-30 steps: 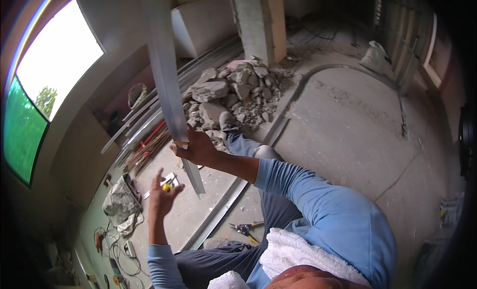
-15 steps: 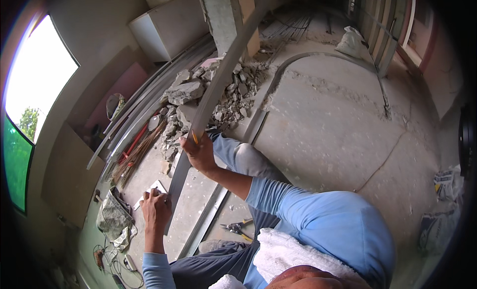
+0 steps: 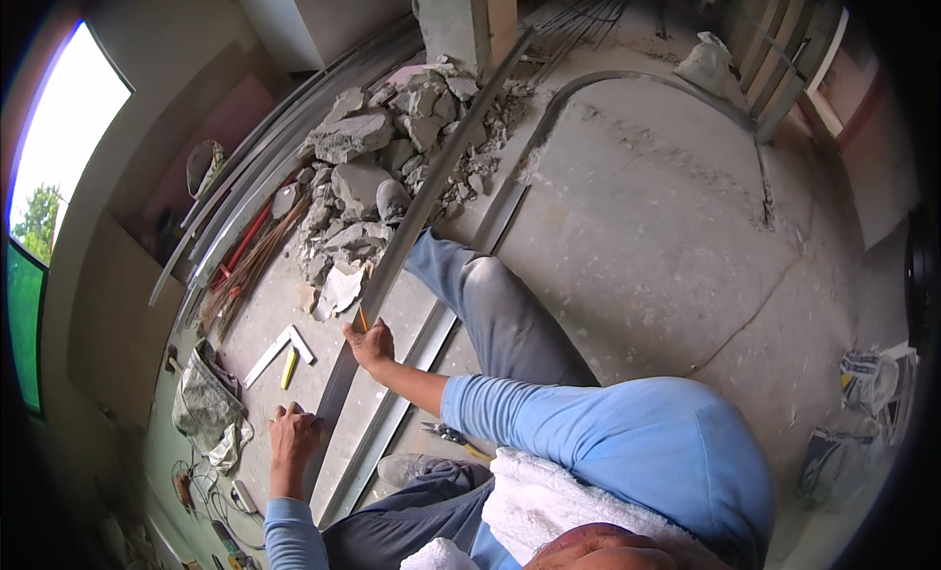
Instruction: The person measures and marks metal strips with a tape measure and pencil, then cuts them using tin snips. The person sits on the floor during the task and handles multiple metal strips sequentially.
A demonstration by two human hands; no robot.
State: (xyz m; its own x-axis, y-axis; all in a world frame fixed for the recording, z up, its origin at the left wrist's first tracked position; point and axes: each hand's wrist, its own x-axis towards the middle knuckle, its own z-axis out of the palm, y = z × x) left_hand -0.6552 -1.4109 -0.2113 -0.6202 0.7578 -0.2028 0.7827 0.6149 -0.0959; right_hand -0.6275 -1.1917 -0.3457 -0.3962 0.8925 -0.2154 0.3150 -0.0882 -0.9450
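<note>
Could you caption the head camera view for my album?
Right hand with pencil on a long metal channel, left hand close by, broken concrete beyond.

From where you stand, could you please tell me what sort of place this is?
Probably a building under construction or renovation: a heap of broken concrete, a stack of long metal strips beside it, and an L-shaped square nearby.

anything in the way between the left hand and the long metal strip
Nothing visible: the left hand is right at the strip's near end, though whether it touches is unclear. The white square and yellow tool lie on the floor farther ahead, left of the strip, outside that gap.
</note>
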